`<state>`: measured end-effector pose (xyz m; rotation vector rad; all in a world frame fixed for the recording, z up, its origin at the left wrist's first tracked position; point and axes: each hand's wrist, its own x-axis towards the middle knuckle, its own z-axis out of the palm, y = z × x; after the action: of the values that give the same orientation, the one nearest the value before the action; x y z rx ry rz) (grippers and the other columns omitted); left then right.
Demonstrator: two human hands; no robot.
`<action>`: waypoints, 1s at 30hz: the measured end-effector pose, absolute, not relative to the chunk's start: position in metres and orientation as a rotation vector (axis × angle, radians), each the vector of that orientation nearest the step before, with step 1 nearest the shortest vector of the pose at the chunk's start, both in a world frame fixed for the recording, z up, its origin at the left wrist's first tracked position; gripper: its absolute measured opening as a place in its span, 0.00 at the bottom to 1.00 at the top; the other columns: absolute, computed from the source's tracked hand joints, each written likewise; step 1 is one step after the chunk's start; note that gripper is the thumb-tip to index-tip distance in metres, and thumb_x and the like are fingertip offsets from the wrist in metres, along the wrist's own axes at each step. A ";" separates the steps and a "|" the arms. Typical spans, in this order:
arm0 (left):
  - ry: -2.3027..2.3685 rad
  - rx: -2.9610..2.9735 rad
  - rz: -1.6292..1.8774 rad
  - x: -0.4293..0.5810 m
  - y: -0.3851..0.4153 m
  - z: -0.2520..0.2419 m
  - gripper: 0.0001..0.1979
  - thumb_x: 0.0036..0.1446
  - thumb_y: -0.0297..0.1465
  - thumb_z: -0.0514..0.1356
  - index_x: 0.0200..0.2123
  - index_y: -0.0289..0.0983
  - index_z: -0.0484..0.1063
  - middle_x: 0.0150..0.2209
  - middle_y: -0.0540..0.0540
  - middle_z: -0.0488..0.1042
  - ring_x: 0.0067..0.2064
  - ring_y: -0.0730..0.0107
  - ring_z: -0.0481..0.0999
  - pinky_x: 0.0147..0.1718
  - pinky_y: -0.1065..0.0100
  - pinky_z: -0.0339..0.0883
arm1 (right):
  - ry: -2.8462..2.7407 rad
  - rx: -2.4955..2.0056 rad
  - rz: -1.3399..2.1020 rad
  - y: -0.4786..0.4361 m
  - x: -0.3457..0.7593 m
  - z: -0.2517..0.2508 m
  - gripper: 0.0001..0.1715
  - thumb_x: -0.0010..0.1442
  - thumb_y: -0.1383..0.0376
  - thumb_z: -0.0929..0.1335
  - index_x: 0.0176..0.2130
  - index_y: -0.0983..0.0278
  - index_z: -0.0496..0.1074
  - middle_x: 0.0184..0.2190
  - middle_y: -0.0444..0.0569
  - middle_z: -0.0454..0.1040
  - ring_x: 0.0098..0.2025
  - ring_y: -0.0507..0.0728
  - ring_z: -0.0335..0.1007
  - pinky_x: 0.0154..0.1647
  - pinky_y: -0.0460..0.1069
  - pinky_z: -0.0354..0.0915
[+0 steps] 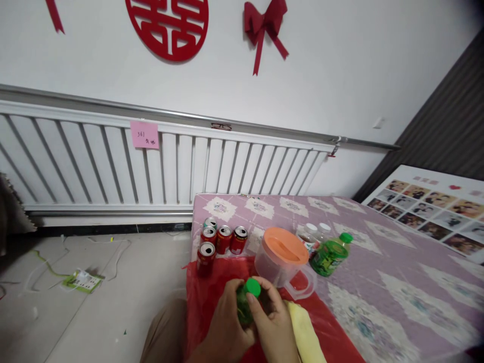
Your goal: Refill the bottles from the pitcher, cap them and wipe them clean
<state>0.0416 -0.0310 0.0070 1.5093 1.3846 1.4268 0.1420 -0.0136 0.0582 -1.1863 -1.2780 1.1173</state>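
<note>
Both my hands are around a green plastic bottle (245,308) with a green cap (252,287), above the red plastic sheet (212,297). My left hand (227,322) wraps the bottle's body from the left. My right hand (273,317) closes on it from the right, its thumb near the cap. Just beyond stands a clear plastic pitcher (270,267) with an orange lid (285,245), its handle toward the right. Beside my right hand lies a yellow cloth (307,333), partly hidden. The lower part of the bottle is hidden by my hands.
Several opened drink cans (224,241) stand at the left edge of the patterned purple cloth (363,272). Right of the pitcher are another green bottle (330,256) and two white-capped bottles (310,233). A white radiator (181,171) runs along the wall. Scraps and a green card (83,280) lie on the floor.
</note>
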 end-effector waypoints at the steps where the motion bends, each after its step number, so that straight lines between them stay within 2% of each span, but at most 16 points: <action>1: 1.384 1.510 1.429 0.042 -0.031 0.007 0.31 0.45 0.24 0.66 0.55 0.37 0.63 0.51 0.37 0.74 0.51 0.54 0.76 0.51 0.55 0.72 | -1.278 -1.176 1.112 -0.014 0.143 0.058 0.23 0.49 0.53 0.73 0.42 0.61 0.73 0.37 0.51 0.80 0.37 0.62 0.77 0.35 0.52 0.74; 5: 1.387 1.506 1.435 0.042 -0.032 0.009 0.31 0.45 0.24 0.66 0.54 0.37 0.63 0.51 0.37 0.74 0.52 0.54 0.76 0.52 0.55 0.72 | -1.354 -1.149 1.104 -0.013 0.146 0.058 0.20 0.53 0.54 0.71 0.43 0.60 0.74 0.38 0.50 0.80 0.39 0.62 0.77 0.39 0.53 0.74; 12: 1.392 1.511 1.439 0.042 -0.031 0.005 0.33 0.46 0.23 0.64 0.56 0.37 0.61 0.53 0.36 0.73 0.52 0.53 0.76 0.52 0.54 0.72 | -1.562 -1.126 0.959 -0.010 0.158 0.057 0.20 0.57 0.56 0.69 0.49 0.58 0.75 0.49 0.50 0.78 0.51 0.61 0.74 0.54 0.53 0.69; 17: 1.412 1.548 1.442 0.042 -0.030 -0.002 0.33 0.45 0.21 0.63 0.56 0.36 0.60 0.53 0.36 0.72 0.53 0.53 0.76 0.53 0.54 0.71 | -1.543 -1.124 0.923 -0.009 0.161 0.057 0.20 0.59 0.56 0.69 0.50 0.58 0.73 0.47 0.50 0.78 0.48 0.60 0.75 0.49 0.50 0.72; 22: 1.452 1.553 1.448 0.042 -0.031 -0.006 0.36 0.42 0.22 0.63 0.57 0.36 0.59 0.53 0.36 0.71 0.53 0.52 0.75 0.54 0.53 0.71 | -1.419 -1.132 0.842 -0.012 0.169 0.073 0.18 0.55 0.58 0.71 0.46 0.58 0.74 0.47 0.50 0.78 0.48 0.60 0.74 0.47 0.50 0.72; 27: 1.474 1.542 1.426 0.041 -0.033 -0.003 0.35 0.43 0.23 0.62 0.57 0.37 0.58 0.52 0.37 0.72 0.52 0.54 0.76 0.53 0.52 0.71 | -1.312 -1.267 0.785 -0.003 0.211 0.076 0.21 0.52 0.53 0.72 0.44 0.59 0.73 0.40 0.50 0.80 0.41 0.60 0.76 0.41 0.50 0.72; 30: 1.467 1.525 1.417 0.040 -0.034 -0.002 0.35 0.43 0.23 0.63 0.56 0.38 0.59 0.51 0.39 0.73 0.50 0.56 0.77 0.51 0.54 0.73 | -1.427 -1.388 0.721 0.010 0.256 0.057 0.22 0.51 0.50 0.70 0.42 0.60 0.72 0.39 0.51 0.80 0.40 0.61 0.77 0.43 0.52 0.72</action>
<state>0.0400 -0.0341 -0.0019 1.5246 1.4675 1.4165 0.2560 0.0098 0.0569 -1.3880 -1.4270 0.7212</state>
